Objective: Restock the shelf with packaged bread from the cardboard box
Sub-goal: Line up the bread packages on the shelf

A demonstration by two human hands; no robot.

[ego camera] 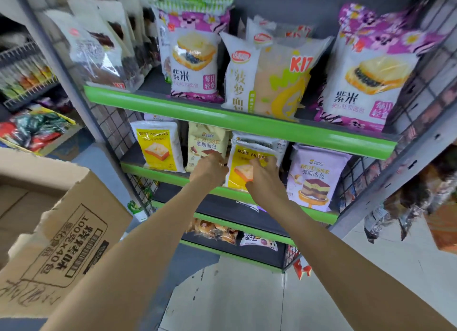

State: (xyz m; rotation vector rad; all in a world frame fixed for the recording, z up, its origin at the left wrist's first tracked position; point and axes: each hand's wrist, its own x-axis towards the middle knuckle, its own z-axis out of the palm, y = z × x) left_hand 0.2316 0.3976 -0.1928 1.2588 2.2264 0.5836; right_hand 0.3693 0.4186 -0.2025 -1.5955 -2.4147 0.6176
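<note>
both arms reached out to the second shelf of a grey rack with green front edges. the right hand gripped a yellow-and-white bread packet, fingers curled over its front face, the packet standing upright at the shelf's front edge. the left hand was at the packet's left edge, fingers bent against it and against the beige mousse bread packet standing just beside it; whether it truly pinched either one could not be told. a second yellow-and-white packet stood further left on the same shelf, and a lilac mousse packet stood to the right, near the held one.

on the shelf above, purple-rice toast packets stood left and right of a pineapple bread packet, with clear packs of dark bread at the far left. lower shelves carried a few small wrapped buns. the cardboard box sat at lower left, close to the left forearm, flaps open, printed side facing the camera; its contents were hidden.
</note>
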